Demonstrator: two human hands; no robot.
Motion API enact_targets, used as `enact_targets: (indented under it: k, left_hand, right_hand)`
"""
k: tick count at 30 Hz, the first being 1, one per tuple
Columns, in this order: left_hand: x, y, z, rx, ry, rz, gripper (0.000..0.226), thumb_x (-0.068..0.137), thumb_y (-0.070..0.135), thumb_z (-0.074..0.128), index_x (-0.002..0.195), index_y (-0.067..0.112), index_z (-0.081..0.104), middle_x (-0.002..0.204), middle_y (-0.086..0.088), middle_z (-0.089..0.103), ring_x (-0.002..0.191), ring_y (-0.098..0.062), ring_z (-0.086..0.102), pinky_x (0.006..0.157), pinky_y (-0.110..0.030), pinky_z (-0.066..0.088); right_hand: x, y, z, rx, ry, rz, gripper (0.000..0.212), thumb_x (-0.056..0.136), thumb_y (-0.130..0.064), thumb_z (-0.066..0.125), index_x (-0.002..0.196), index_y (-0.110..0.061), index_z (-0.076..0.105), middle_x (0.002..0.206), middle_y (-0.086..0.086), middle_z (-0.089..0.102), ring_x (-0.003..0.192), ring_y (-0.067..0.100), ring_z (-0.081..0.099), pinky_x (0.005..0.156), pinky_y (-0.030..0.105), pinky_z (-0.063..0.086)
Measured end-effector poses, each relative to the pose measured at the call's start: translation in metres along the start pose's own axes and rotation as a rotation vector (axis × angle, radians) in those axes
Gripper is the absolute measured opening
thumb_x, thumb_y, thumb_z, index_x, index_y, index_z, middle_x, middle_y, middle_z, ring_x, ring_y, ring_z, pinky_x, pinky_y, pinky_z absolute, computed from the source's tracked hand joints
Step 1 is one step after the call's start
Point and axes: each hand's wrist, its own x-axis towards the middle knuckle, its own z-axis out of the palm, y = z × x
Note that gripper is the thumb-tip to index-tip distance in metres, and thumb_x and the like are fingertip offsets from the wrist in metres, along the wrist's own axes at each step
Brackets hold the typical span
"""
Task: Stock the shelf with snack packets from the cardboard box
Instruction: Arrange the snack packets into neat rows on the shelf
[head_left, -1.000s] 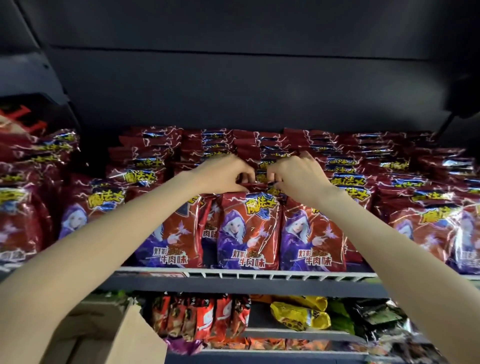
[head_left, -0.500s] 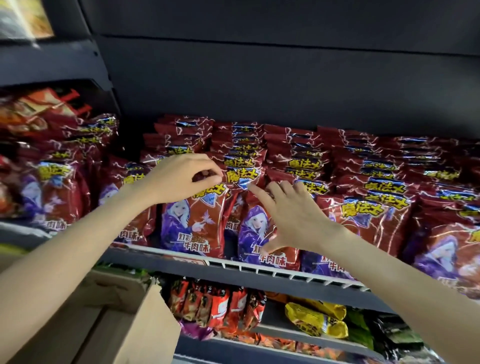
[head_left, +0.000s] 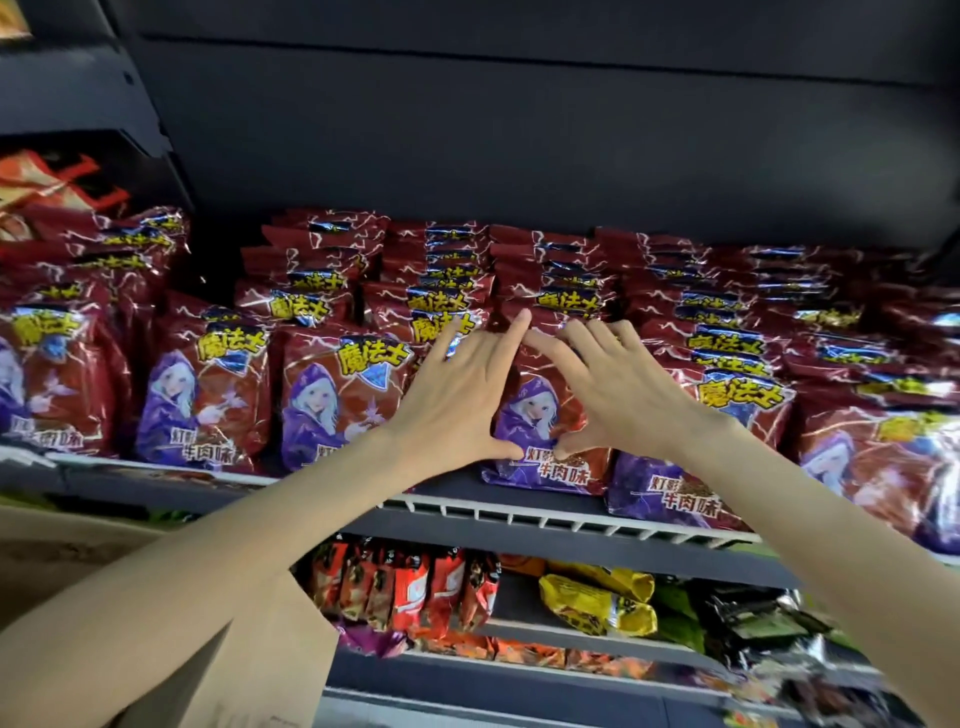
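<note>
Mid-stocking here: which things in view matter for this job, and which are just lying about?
Job:
- left hand and right hand, flat on the front red packet
- rows of red packets
- shelf
- cardboard box

Lying about:
- yellow packets on the lower shelf
- orange-red packets beside them

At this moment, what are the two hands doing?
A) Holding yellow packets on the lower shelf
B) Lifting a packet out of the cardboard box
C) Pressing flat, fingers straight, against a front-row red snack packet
C: the left hand and right hand lie open on the front-row red snack packet, gripping nothing.
</note>
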Motion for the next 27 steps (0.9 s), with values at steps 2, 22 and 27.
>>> enact_targets:
  k: [2,22,27]
  left_hand:
    - [0.003,0.007,0.004,-0.040,0.010,-0.020,0.143,0.058,0.076,0.067,0.145,0.008,-0.023,0.136,-0.006,0.048,0.127,-0.021,0.042,0.116,-0.039,0.007]
    - [0.007,0.002,0.021,-0.041,0.110,-0.115,0.119,0.057,0.067,0.075,0.147,0.018,0.015,0.111,-0.006,0.055,0.107,-0.025,0.054,0.107,-0.046,0.028]
    - [0.004,0.000,0.019,-0.023,0.071,-0.096,0.122,0.062,0.070,0.069,0.151,0.011,0.009,0.123,-0.009,0.053,0.114,-0.026,0.050,0.108,-0.046,0.028]
  right_hand:
    - [-0.002,0.002,0.001,-0.009,-0.009,0.014,0.131,0.038,-0.074,0.077,0.140,-0.010,0.027,0.102,0.011,0.053,0.086,0.028,0.052,0.080,0.043,0.045]
    - [-0.029,-0.029,0.014,-0.181,-0.104,0.137,0.137,0.052,-0.067,0.079,0.151,-0.025,-0.006,0.157,0.025,-0.004,0.144,0.043,-0.002,0.110,0.068,0.008]
    - [-0.031,-0.022,0.015,-0.194,-0.121,0.056,0.133,0.053,-0.078,0.068,0.153,-0.024,-0.002,0.156,0.026,-0.003,0.144,0.043,-0.001,0.111,0.066,0.008]
